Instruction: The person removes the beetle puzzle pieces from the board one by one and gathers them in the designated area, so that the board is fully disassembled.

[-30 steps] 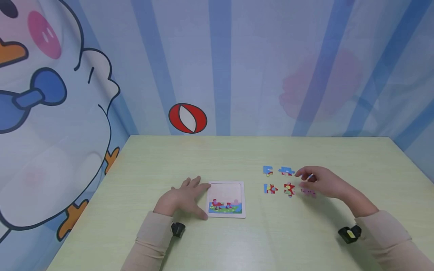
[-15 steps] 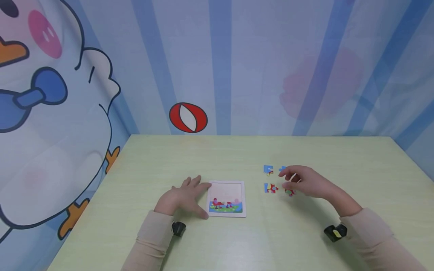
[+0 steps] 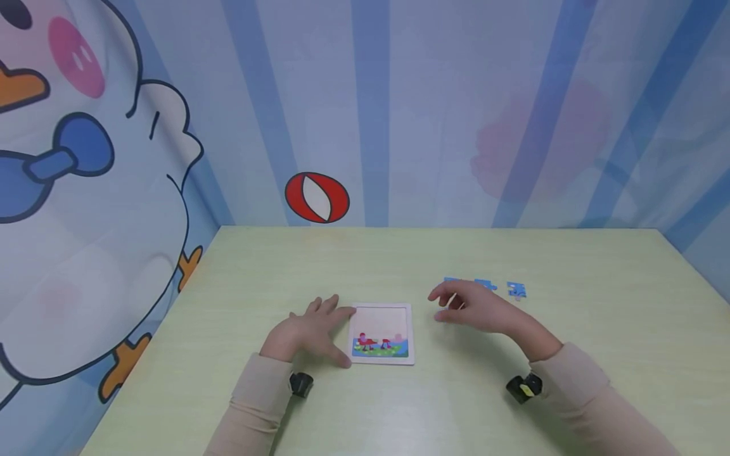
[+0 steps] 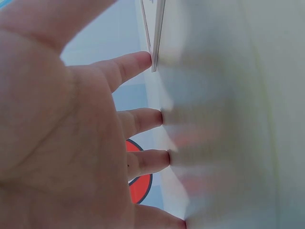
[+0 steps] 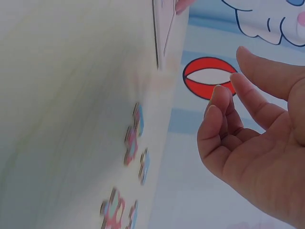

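My left hand (image 3: 308, 332) lies spread on the table, its index fingertip and thumb at the left edge of a puzzle tray (image 3: 410, 329). That white-rimmed tray carries a red, blue and green picture strip along its bottom. To the tray's right, my right hand (image 3: 476, 308) hovers with bent fingers. In the right wrist view its thumb and index finger stand apart with nothing between them. Blue jigsaw pieces (image 3: 516, 289) show behind the hand in the head view, and the lower row is hidden under it. A red jigsaw piece (image 5: 131, 145) appears in the right wrist view.
The pale wooden table (image 3: 274, 266) reaches back to a striped blue backdrop (image 3: 422, 114). A cartoon bird and a red-and-white ball (image 3: 317, 197) are printed on the backdrop. Each wrist wears a small black camera (image 3: 524, 387).
My right hand has moved left over the jigsaw pieces toward the tray, uncovering the rightmost blue piece and covering the lower row. The left hand stays in place.
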### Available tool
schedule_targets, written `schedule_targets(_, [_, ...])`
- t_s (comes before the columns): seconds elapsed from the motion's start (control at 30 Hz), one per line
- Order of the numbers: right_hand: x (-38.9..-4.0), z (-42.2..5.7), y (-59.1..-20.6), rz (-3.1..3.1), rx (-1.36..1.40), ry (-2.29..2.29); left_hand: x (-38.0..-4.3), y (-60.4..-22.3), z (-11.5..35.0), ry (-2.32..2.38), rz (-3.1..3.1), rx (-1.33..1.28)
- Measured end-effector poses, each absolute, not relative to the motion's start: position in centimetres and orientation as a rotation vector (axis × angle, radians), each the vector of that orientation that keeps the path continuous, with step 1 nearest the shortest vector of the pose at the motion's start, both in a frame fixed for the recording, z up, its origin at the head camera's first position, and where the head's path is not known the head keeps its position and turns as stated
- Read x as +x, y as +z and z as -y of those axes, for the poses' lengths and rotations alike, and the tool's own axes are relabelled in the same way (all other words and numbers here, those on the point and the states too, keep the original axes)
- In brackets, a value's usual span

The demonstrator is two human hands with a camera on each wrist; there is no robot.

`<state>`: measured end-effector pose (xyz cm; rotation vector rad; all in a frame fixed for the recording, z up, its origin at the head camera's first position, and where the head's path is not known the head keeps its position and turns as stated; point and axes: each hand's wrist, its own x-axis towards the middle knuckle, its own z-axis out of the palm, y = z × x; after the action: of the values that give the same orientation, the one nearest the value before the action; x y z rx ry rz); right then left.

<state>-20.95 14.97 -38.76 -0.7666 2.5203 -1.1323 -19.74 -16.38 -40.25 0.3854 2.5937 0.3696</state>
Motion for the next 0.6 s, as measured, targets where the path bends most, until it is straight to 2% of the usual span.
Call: schedule_targets(0.6, [-20.8, -9.0, -39.5, -2.432, -0.858, -1.107, -19.8, -40.2, 16.4, 0.322, -2.597, 0.382])
